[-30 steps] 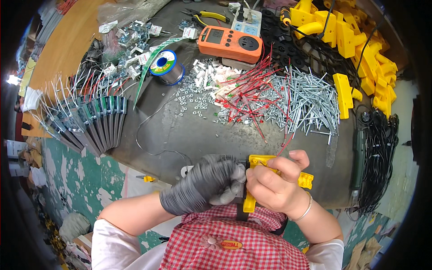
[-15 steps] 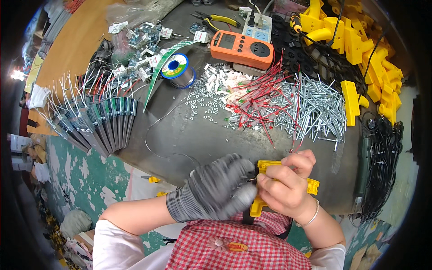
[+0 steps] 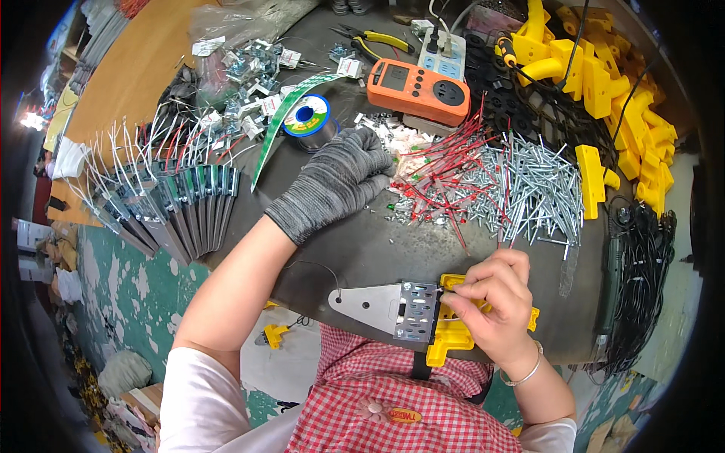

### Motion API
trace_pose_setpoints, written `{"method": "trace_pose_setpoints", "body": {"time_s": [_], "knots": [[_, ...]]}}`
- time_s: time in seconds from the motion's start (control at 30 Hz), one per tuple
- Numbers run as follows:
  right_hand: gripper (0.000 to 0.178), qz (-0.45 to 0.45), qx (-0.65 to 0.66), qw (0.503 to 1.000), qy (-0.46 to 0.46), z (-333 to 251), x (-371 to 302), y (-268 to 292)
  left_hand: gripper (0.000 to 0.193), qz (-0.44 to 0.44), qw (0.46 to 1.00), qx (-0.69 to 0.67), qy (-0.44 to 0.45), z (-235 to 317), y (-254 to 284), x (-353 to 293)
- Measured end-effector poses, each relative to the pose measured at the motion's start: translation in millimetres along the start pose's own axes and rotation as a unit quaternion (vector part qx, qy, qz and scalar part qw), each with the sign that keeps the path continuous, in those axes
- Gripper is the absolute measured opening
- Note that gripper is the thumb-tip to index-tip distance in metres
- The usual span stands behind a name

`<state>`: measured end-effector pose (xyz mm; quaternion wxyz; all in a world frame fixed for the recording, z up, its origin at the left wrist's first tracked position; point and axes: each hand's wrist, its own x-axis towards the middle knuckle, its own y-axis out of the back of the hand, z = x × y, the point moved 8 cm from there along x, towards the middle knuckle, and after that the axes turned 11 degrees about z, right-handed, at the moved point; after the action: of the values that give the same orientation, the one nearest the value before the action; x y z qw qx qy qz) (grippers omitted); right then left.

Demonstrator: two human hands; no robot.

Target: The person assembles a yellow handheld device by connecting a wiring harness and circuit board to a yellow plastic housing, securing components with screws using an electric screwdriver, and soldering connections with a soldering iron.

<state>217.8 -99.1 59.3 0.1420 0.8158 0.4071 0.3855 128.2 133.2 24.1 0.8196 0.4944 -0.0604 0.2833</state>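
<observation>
My left hand (image 3: 336, 177), in a grey knit glove, is at the pile of small white parts (image 3: 408, 143), fingers curled in. Its fingertips are hidden, so what they hold does not show. My bare right hand (image 3: 495, 298) is pinched over an opened yellow plastic housing (image 3: 451, 338) at the bench's front edge. Whatever is between its thumb and fingers is too small to name. A flat, tapered metal plate (image 3: 370, 303) with a perforated silver section (image 3: 417, 313) joins the housing and points left. Beside my left hand stands a solder spool (image 3: 308, 121).
An orange meter (image 3: 418, 92) and power strip (image 3: 442, 54) lie at the back, near yellow-handled pliers (image 3: 377, 36). Screws (image 3: 536, 189) and red wires (image 3: 453, 162) cover the middle right. Assembled metal plates (image 3: 177, 208) fan out at left; yellow housings (image 3: 596, 83) are heaped at right.
My left hand has moved from the yellow housing up to the small white parts, uncovering the metal plate. My right hand stays at the housing. The view has shifted slightly.
</observation>
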Motion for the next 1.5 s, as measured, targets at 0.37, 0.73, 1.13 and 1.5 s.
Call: {"method": "trace_pose_setpoints", "body": {"time_s": [0.37, 0.73, 1.13, 1.5], "knots": [[0.015, 0.014, -0.005, 0.998, -0.066, 7.3, -0.2, -4.8, 0.019, 0.132, 0.983, 0.106, -0.075, 36.3, 10.6, -7.5], [0.016, 0.026, -0.036, 0.997, -0.060, 0.1, 0.7, -6.7, 0.027, -0.033, 0.839, -0.401, 0.366, 66.0, -41.5, -100.1], [0.018, 0.022, -0.064, 0.998, -0.009, -3.5, -0.9, -8.1, 0.023, -0.051, 0.876, -0.360, 0.318, 75.8, -40.7, -84.0], [0.020, 0.009, -0.144, 0.986, 0.078, -11.1, -2.8, -11.5, 0.019, -0.071, 0.850, -0.364, 0.373, 80.9, -38.7, -81.9]]}}
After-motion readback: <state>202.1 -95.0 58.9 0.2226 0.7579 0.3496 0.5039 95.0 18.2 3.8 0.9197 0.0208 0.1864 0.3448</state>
